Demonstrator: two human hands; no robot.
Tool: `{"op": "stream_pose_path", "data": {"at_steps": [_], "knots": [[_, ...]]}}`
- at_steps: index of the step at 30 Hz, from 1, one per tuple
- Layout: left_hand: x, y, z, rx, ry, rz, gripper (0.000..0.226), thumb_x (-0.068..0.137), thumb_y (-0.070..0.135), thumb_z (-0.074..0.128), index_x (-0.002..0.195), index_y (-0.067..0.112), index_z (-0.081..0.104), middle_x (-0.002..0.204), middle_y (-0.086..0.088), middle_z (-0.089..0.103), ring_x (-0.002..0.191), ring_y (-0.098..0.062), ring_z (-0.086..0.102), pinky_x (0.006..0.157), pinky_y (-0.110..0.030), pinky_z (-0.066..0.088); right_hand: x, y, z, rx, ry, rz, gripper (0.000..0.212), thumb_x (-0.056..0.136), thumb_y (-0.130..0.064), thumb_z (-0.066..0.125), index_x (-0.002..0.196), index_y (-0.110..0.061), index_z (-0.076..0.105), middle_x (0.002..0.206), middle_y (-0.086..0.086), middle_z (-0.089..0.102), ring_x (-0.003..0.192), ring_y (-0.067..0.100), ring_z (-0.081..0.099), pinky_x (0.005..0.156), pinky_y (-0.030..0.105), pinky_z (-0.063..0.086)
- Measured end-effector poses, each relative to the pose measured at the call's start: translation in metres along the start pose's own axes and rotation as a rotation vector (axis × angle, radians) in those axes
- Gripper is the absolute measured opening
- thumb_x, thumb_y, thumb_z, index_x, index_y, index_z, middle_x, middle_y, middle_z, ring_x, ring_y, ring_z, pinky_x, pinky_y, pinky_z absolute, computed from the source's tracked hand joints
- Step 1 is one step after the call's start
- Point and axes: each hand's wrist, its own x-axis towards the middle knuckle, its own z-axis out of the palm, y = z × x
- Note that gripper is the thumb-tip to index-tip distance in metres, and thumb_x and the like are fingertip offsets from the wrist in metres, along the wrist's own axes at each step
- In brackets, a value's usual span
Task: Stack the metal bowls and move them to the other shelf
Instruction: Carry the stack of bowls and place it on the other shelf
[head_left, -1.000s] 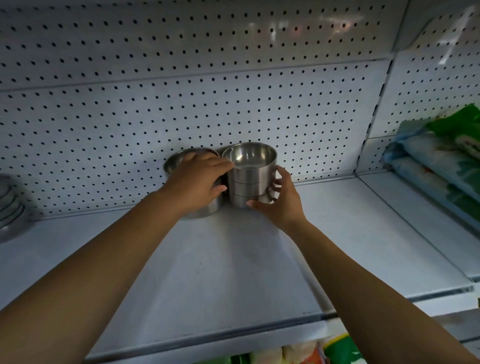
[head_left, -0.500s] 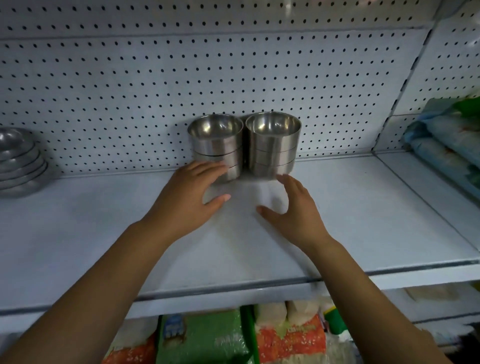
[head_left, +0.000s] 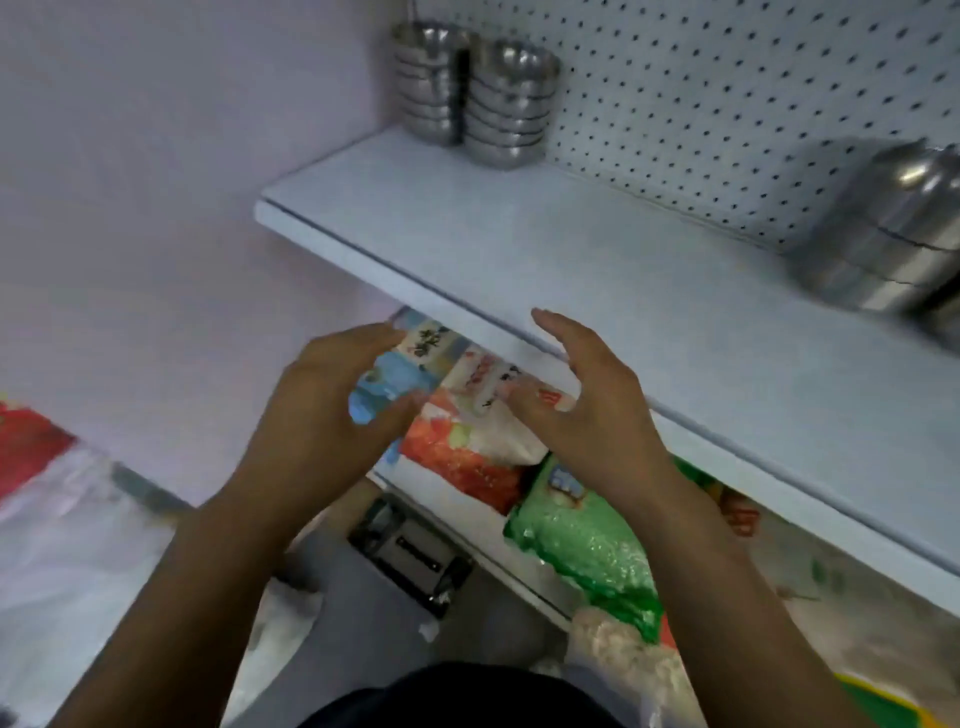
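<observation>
Both bare forearms reach up from the bottom of the view, and the hands hover just in front of the shelf's (head_left: 597, 270) front edge, palms turned toward each other with a gap between them. The left hand (head_left: 327, 415) has loosely curved fingers with the thumb below, and the right hand (head_left: 592, 410) has its fingers nearly straight and its thumb spread. Both are wide and hold nothing. The right hand overlaps the shelf's edge in view; whether it touches it cannot be told.

The white shelf runs slantwise across the view, with a perforated back panel (head_left: 727, 104) rising behind it and a plain pale wall (head_left: 182, 156) beyond its left end. Under the shelf, directly behind the hands, lie packed bags: a green bag (head_left: 587, 551), a red-and-white bag (head_left: 467, 457) and a blue-and-white bag (head_left: 395, 374).

On the shelf, toward its right, a blurred stack of deep metal bowls (head_left: 883, 234) stands against the back panel, well apart from the hands. At the shelf's left end, two stacks of shallow metal bowls (head_left: 511, 111) stand touching side by side, also against the panel.
</observation>
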Motion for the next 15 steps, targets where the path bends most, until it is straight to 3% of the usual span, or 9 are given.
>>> {"op": "stream_pose_path", "data": {"at_steps": [3, 7, 10, 13, 15], "knots": [[-0.062, -0.047, -0.057, 0.112, 0.077, -0.173, 0.054, 0.088, 0.042, 0.075, 0.137, 0.022, 0.061, 0.137, 0.008, 0.06, 0.127, -0.01, 0.051, 0.107, -0.023, 0.036, -0.002, -0.044, 0.068, 0.059, -0.207, -0.032, 0.07, 0.089, -0.033, 0.081, 0.15, -0.029, 0.048, 0.146, -0.012, 0.05, 0.131, 0.002, 0.047, 0.113, 0.025, 0.042], [-0.142, -0.094, -0.117, 0.166, 0.137, -0.424, 0.061, 0.085, 0.042, 0.074, 0.141, 0.024, 0.057, 0.143, 0.007, 0.058, 0.134, -0.016, 0.05, 0.111, -0.032, 0.037, -0.018, -0.098, 0.153, 0.071, -0.446, -0.158, 0.066, 0.09, -0.034, 0.079, 0.149, -0.032, 0.047, 0.14, -0.021, 0.045, 0.126, -0.008, 0.04, 0.101, 0.007, 0.036], [-0.2, -0.117, -0.157, 0.206, 0.197, -0.584, 0.065, 0.085, 0.049, 0.071, 0.143, 0.025, 0.054, 0.144, 0.007, 0.057, 0.132, -0.019, 0.052, 0.111, -0.039, 0.041, -0.034, -0.135, 0.215, 0.065, -0.6, -0.24, 0.067, 0.092, -0.039, 0.076, 0.15, -0.037, 0.044, 0.142, -0.027, 0.04, 0.129, -0.006, 0.038, 0.108, 0.016, 0.033], [-0.262, -0.133, -0.193, 0.248, 0.28, -0.762, 0.063, 0.087, 0.046, 0.074, 0.143, 0.027, 0.053, 0.133, 0.01, 0.06, 0.109, -0.021, 0.062, 0.095, -0.039, 0.051, -0.055, -0.176, 0.274, 0.049, -0.722, -0.349, 0.066, 0.092, -0.04, 0.076, 0.15, -0.033, 0.047, 0.146, -0.021, 0.045, 0.132, 0.0, 0.041, 0.109, 0.021, 0.032], [-0.303, -0.136, -0.216, 0.303, 0.342, -0.841, 0.058, 0.085, 0.044, 0.075, 0.138, 0.027, 0.057, 0.128, 0.008, 0.063, 0.104, -0.015, 0.061, 0.091, -0.027, 0.05, -0.072, -0.205, 0.308, 0.06, -0.819, -0.443, 0.063, 0.091, -0.041, 0.076, 0.148, -0.031, 0.05, 0.148, -0.016, 0.049, 0.128, -0.002, 0.042, 0.107, 0.018, 0.032]]}}
